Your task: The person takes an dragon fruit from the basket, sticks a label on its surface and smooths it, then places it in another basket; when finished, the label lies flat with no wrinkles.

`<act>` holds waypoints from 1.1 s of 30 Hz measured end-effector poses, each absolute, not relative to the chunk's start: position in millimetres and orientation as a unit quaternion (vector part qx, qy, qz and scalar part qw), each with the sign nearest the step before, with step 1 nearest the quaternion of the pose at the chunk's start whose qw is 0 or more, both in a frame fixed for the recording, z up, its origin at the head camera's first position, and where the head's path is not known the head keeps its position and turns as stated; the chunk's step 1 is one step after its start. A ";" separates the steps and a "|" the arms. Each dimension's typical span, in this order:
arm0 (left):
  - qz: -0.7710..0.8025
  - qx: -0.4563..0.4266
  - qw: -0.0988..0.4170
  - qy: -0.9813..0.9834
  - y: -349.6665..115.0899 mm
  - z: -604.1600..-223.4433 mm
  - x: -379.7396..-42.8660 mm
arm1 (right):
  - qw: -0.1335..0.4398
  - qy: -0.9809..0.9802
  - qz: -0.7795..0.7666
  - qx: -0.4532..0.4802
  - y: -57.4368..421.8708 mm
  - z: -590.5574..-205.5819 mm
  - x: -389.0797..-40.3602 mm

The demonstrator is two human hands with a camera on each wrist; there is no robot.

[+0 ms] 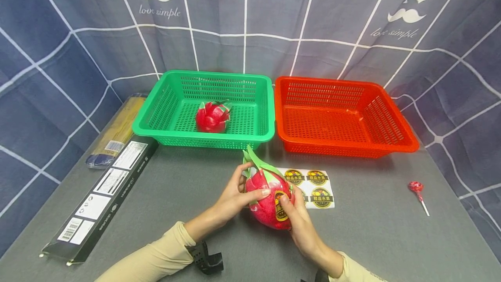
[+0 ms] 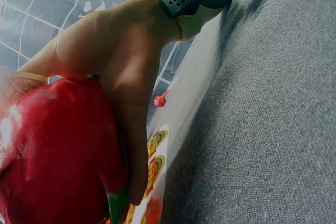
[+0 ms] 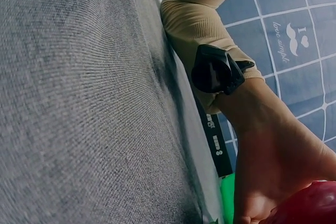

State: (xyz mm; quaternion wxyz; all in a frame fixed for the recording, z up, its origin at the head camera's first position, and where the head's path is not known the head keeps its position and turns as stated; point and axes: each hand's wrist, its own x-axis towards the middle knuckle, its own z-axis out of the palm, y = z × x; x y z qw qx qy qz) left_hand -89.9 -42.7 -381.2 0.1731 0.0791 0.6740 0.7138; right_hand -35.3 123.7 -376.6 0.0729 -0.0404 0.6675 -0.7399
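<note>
A red dragon fruit (image 1: 263, 203) with green leaf tips is held between both hands, above the grey table and in front of a sheet of round stickers (image 1: 322, 190). My left hand (image 1: 235, 193) grips its left side, the thumb lying across the front. On the other side my right hand (image 1: 299, 221) holds it, thumb at the edge of a black and gold round sticker (image 1: 280, 207) on the skin. In the left wrist view the dragon fruit (image 2: 58, 150) appears large against the right hand (image 2: 123, 72). The right wrist view shows the left hand (image 3: 273, 150) beside the fruit (image 3: 310, 205).
A green basket (image 1: 203, 138) behind holds another dragon fruit (image 1: 212, 117). The red basket (image 1: 348, 148) stands to its right. At left lie a long black box (image 1: 105, 195) and a yellow package (image 1: 119, 127). A lollipop (image 1: 418, 190) lies at right.
</note>
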 end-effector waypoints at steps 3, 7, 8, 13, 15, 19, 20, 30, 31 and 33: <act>0.712 0.078 0.172 0.676 -42.6 -381.9 -89.5 | 0.057 0.699 -0.712 -0.017 122.3 -377.9 -35.2; 0.709 0.079 0.171 0.680 -42.3 -382.6 -89.4 | 0.047 0.721 -0.691 0.002 121.7 -380.0 -36.2; 0.708 0.079 0.170 0.680 -42.3 -382.7 -89.4 | 0.047 0.722 -0.690 0.003 121.7 -380.4 -36.4; 0.703 0.084 0.163 0.687 -42.1 -382.7 -89.0 | 0.049 0.723 -0.689 0.008 122.0 -381.6 -37.1; 0.698 0.089 0.160 0.692 -42.4 -382.5 -88.5 | 0.051 0.727 -0.685 0.015 122.4 -381.4 -36.7; 0.693 0.102 0.154 0.697 -42.6 -382.2 -87.3 | 0.053 0.723 -0.688 0.016 123.0 -380.5 -35.7; 0.692 0.105 0.153 0.698 -42.6 -382.2 -87.1 | 0.055 0.720 -0.692 0.015 122.9 -380.2 -35.5; 0.686 0.118 0.152 0.702 -40.9 -383.2 -84.9 | 0.039 0.719 -0.694 0.013 121.3 -382.2 -33.0; 0.686 0.119 0.153 0.701 -40.8 -383.3 -84.9 | 0.037 0.719 -0.694 0.012 121.1 -382.6 -32.7; 0.686 0.120 0.154 0.701 -40.7 -383.3 -84.8 | 0.034 0.721 -0.692 0.010 121.0 -383.4 -32.5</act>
